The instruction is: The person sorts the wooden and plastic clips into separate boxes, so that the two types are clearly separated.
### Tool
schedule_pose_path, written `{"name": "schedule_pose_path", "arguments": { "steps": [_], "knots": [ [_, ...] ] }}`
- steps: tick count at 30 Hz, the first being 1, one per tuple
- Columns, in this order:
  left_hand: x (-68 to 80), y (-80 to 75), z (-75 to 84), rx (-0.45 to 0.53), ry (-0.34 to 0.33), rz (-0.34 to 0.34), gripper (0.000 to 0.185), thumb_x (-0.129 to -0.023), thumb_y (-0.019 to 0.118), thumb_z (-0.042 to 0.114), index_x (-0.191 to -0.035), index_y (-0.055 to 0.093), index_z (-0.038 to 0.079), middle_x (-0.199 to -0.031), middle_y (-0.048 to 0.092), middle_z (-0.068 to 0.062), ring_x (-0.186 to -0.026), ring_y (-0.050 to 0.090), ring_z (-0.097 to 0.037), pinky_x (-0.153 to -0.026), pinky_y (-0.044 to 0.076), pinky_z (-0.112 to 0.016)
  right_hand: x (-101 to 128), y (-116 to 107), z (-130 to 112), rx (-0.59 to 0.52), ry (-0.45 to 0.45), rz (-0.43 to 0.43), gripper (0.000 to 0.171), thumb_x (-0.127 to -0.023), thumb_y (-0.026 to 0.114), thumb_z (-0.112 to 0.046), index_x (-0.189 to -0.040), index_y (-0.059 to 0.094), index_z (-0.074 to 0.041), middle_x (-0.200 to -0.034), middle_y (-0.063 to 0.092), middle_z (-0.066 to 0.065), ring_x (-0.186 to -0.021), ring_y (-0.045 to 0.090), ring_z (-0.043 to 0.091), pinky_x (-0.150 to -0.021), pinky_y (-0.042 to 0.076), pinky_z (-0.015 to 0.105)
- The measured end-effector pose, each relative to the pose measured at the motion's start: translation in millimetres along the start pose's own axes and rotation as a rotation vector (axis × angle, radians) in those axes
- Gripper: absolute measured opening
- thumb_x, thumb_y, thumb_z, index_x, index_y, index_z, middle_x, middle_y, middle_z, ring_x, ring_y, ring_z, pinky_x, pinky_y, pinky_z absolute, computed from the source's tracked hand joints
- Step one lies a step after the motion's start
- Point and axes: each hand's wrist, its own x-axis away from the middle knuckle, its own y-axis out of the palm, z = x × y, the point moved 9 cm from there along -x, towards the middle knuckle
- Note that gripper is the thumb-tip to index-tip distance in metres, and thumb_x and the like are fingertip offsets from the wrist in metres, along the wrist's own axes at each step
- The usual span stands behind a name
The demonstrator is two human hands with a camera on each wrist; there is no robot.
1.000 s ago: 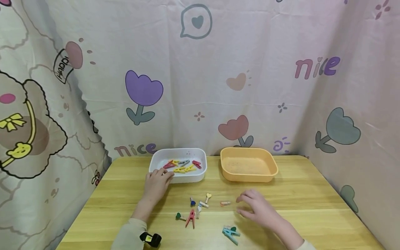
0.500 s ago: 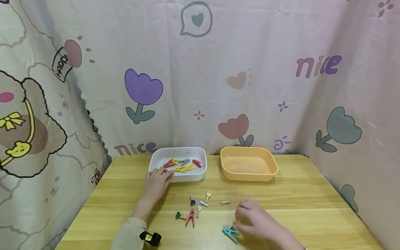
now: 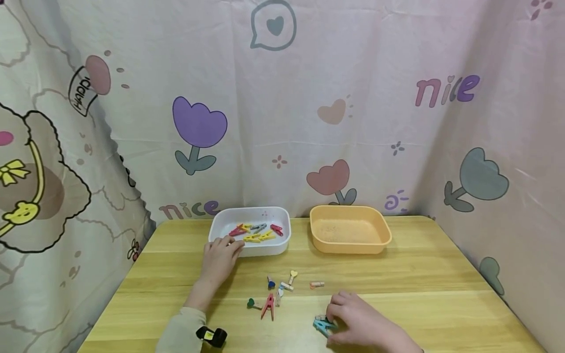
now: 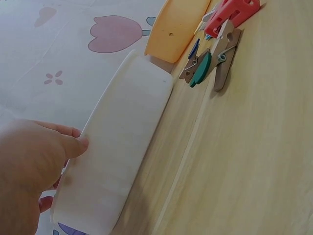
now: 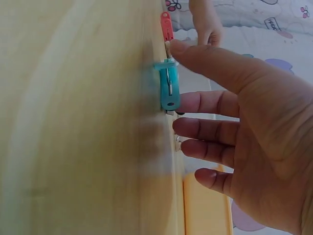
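Observation:
My right hand (image 3: 353, 321) lies low over the front of the wooden table (image 3: 419, 279) on a blue clothespin (image 3: 323, 325). In the right wrist view the thumb (image 5: 195, 56) and index finger (image 5: 205, 103) pinch the two ends of the blue clothespin (image 5: 169, 88), which lies flat on the wood. My left hand (image 3: 219, 257) grips the near left corner of the white tray (image 3: 265, 251), thumb on the outer wall (image 4: 122, 142). Several red, yellow and grey clothespins (image 3: 256, 233) lie in that tray.
An orange tray (image 3: 350, 247) stands to the right of the white one. A red clothespin (image 3: 268, 307), a green-heart clip (image 3: 252, 304) and several small wooden clips (image 3: 287, 286) lie loose between my hands. Patterned curtains wall in the table on three sides.
My right hand has moved towards me, from beside the small clips down onto the blue clothespin, and closed its thumb and finger on it. The left hand has stayed on the white tray.

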Motion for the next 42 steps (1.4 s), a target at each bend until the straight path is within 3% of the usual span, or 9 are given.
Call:
{"name": "schedule_pose_path", "arguments": {
  "steps": [8,18,24,34,42],
  "knots": [
    [0.6,-2.6,0.4,-0.01,0.032,0.06,0.015,-0.084,0.075,0.023,-0.099,0.075,0.022,-0.094,0.067,-0.003,-0.086,0.059,-0.027,-0.075,0.04,-0.045,-1.7,3.9,0.1,0.052,-0.012,-0.041,0.032,-0.078,0.073,-0.057,-0.085,0.058,-0.03,-0.088,0.047,-0.021,-0.079,0.035,-0.002,-0.07,0.032,0.018],
    [1.6,-1.3,-0.8,-0.01,0.009,0.02,0.016,-0.086,0.074,0.024,-0.103,0.075,0.024,-0.097,0.067,-0.003,-0.09,0.06,-0.027,-0.077,0.04,-0.045,-1.8,4.0,0.7,0.078,-0.004,-0.038,0.025,-0.077,0.078,-0.043,-0.086,0.058,-0.029,-0.088,0.048,-0.021,-0.081,0.036,-0.002,-0.072,0.035,0.019],
    [1.7,-3.4,0.6,-0.006,0.023,0.055,0.015,-0.084,0.075,0.024,-0.099,0.075,0.023,-0.094,0.067,-0.003,-0.087,0.059,-0.028,-0.075,0.04,-0.045,-0.4,-2.9,-0.6,0.099,-0.013,0.0,0.024,-0.077,0.078,-0.041,-0.088,0.059,-0.029,-0.09,0.049,-0.021,-0.085,0.04,-0.001,-0.074,0.04,0.021],
    [1.3,-0.9,-0.3,0.001,-0.005,-0.009,0.017,-0.087,0.073,0.025,-0.105,0.075,0.024,-0.1,0.068,-0.004,-0.093,0.06,-0.028,-0.079,0.04,-0.045,3.6,-20.6,-3.1,0.147,-0.048,0.126,0.025,-0.075,0.08,-0.036,-0.09,0.062,-0.026,-0.09,0.053,-0.019,-0.085,0.045,-0.001,-0.074,0.042,0.023],
    [1.0,-0.4,0.5,0.003,-0.004,0.001,0.017,-0.087,0.073,0.024,-0.104,0.075,0.023,-0.099,0.068,-0.004,-0.091,0.06,-0.028,-0.079,0.04,-0.045,4.0,-32.0,1.5,0.156,-0.016,0.165,0.026,-0.075,0.081,-0.034,-0.093,0.063,-0.025,-0.096,0.056,-0.02,-0.091,0.05,0.002,-0.079,0.048,0.028]
  ]
}}
